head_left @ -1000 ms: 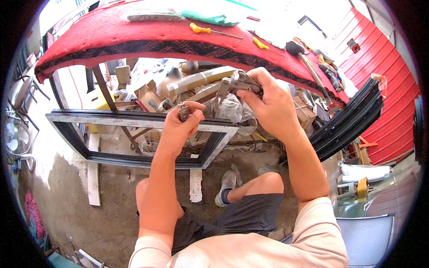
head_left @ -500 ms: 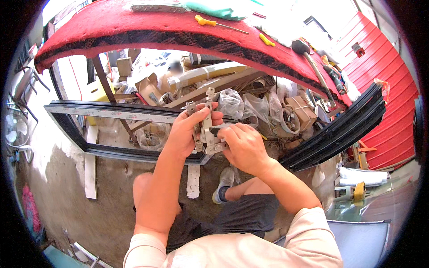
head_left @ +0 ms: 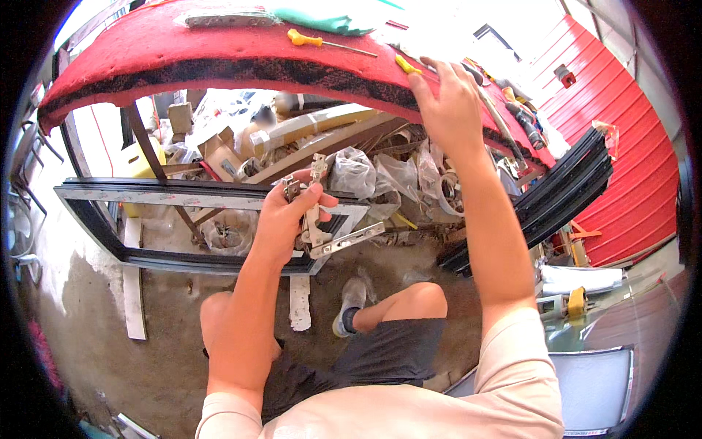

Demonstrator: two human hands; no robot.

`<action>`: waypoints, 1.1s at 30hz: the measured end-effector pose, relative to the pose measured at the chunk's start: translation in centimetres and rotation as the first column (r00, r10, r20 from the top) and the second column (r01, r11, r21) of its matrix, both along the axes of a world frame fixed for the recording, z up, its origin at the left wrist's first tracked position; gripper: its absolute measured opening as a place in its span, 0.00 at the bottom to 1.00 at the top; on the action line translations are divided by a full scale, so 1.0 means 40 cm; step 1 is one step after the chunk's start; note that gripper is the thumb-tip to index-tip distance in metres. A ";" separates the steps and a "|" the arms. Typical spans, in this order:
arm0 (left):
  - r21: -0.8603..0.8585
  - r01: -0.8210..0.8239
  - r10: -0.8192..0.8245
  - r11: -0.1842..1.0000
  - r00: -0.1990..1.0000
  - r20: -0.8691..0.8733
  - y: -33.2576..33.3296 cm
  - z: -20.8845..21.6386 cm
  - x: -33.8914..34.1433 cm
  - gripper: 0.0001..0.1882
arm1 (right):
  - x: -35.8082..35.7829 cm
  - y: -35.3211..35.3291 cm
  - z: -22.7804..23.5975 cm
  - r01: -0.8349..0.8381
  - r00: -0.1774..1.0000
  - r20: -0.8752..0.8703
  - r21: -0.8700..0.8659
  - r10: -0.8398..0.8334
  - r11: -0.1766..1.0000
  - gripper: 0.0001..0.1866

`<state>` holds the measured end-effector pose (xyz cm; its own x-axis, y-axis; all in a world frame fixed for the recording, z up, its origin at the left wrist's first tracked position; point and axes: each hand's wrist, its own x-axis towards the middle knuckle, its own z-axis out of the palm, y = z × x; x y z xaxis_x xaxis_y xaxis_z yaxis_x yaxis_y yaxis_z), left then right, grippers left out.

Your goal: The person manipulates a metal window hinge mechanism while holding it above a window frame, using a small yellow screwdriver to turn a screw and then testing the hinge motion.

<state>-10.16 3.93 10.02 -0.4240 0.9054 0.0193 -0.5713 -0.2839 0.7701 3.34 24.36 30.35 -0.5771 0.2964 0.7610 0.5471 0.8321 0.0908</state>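
Observation:
My left hand (head_left: 285,216) is closed round a silver metal window hinge (head_left: 317,233), held in front of a black window frame (head_left: 131,256). One hinge arm sticks out to the right below the fingers; other metal parts rise above them. How many pieces the palm holds is hidden. My right hand (head_left: 455,102) reaches over the front edge of the red-covered bench (head_left: 219,47), thumb and fingers apart, with nothing visible in it. Just left of its fingertips lies a short yellow-handled tool (head_left: 408,64). Farther left on the bench is a yellow-handled screwdriver (head_left: 306,39).
A mallet (head_left: 497,113) and a power drill (head_left: 526,123) lie at the bench's right end. Black profiles (head_left: 563,186) lean out at the right. Plastic bags (head_left: 352,173) and cardboard boxes (head_left: 223,152) crowd the space under the bench.
My right hand has left the hinge and moved up to the bench. The hinge arm on the right now sticks out farther. My left hand keeps its hold.

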 end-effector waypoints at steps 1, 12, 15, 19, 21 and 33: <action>0.021 0.021 -0.022 1.000 0.999 0.049 0.008 -0.004 0.014 0.24 | 0.000 0.052 0.006 0.046 0.997 0.061 0.007 -0.047 0.999 0.25; -0.011 0.030 -0.028 1.000 0.993 0.119 -0.023 0.005 0.011 0.19 | -0.021 0.126 0.011 -0.038 0.992 0.090 -0.412 0.082 0.910 0.30; 0.021 0.038 -0.040 0.999 0.991 0.129 -0.020 0.001 0.025 0.21 | -0.005 0.129 0.006 -0.055 0.990 0.096 -0.409 0.102 0.911 0.31; 0.039 0.076 -0.080 0.996 0.990 0.116 -0.024 0.021 0.037 0.22 | 0.006 0.077 0.011 -0.045 0.995 0.067 -0.346 0.073 0.937 0.28; 0.048 0.088 -0.092 0.995 0.990 0.106 -0.018 0.021 0.043 0.22 | 0.009 0.079 -0.009 -0.084 0.996 0.021 -0.184 0.090 0.979 0.27; 0.008 0.032 -0.031 0.999 0.995 -0.092 0.001 0.022 0.079 0.19 | 0.240 -0.258 -0.282 -0.734 0.529 -0.840 -0.382 0.121 0.561 0.17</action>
<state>-7.00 3.95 10.91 -0.3917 0.9178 0.0654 -0.5069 -0.2746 0.8171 12.94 14.02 19.06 -0.1991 0.7199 0.6649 -0.2831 0.6073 -0.7423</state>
